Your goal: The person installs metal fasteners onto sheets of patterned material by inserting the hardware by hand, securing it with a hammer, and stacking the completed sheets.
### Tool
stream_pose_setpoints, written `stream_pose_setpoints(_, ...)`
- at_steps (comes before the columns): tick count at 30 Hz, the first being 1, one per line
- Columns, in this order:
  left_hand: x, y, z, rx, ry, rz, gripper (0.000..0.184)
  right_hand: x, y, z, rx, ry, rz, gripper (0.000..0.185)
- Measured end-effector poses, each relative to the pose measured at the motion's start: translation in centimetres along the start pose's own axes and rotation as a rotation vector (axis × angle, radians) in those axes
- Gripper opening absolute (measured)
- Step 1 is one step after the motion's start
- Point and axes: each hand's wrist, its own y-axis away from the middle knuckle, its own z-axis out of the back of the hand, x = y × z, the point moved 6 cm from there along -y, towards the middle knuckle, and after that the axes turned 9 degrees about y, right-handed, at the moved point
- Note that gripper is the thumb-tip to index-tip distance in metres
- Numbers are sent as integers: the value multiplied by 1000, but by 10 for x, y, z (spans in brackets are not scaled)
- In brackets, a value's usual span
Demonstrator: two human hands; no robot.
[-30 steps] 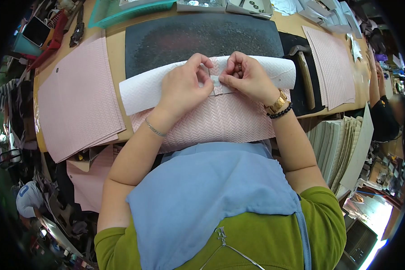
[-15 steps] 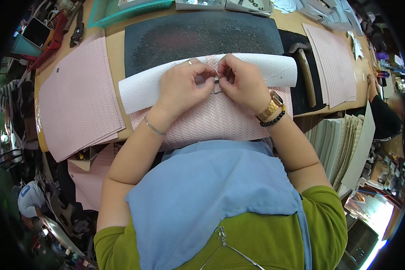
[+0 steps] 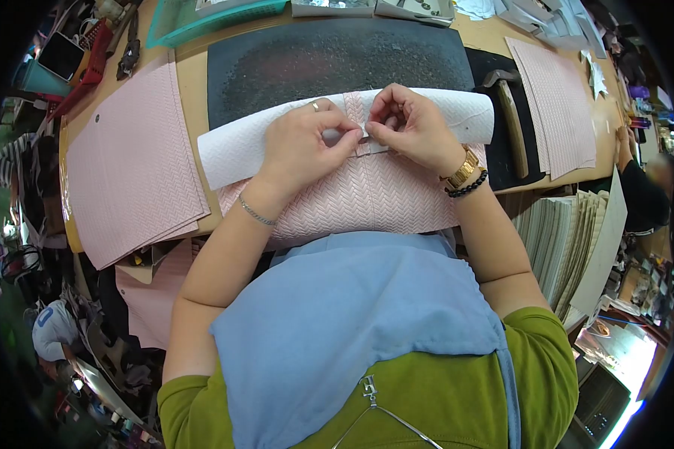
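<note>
A pink woven-pattern panel (image 3: 314, 202) lies before me, its far side rolled back to show the white underside (image 3: 232, 150). A narrow pink strap (image 3: 353, 105) crosses the middle of the white roll. My left hand (image 3: 305, 142) pinches with thumb and index finger at the strap, on something too small to make out. Close beside it, my right hand (image 3: 416, 133) has thumb and fingertip pressed together, and what they hold is hidden. A small whitish piece (image 3: 379, 147) shows under the right fingers, near the strap's end.
Behind the panel is a dark worn mat (image 3: 337, 56). A hammer (image 3: 511, 123) rests on a black pad to the right. Stacked pink panels lie left (image 3: 135, 165) and right (image 3: 550, 112). A teal tray (image 3: 202, 28) stands at the back. A co-worker (image 3: 644, 187) is at far right.
My right hand has shifted slightly right and turned, its fingertips separating a little from the left's. The small dark piece seen between the fingertips no longer shows. My left hand stays nearly in place.
</note>
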Motion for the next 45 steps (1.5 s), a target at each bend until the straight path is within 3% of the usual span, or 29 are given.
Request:
stream_pose_setpoints(15,-5,2,2,-102,-14,-106,15,2,-2,1,-14,24,-1,24)
stream_pose_setpoints(45,-7,4,2,-26,-67,-125,12,2,0,-6,3,-42,53,22)
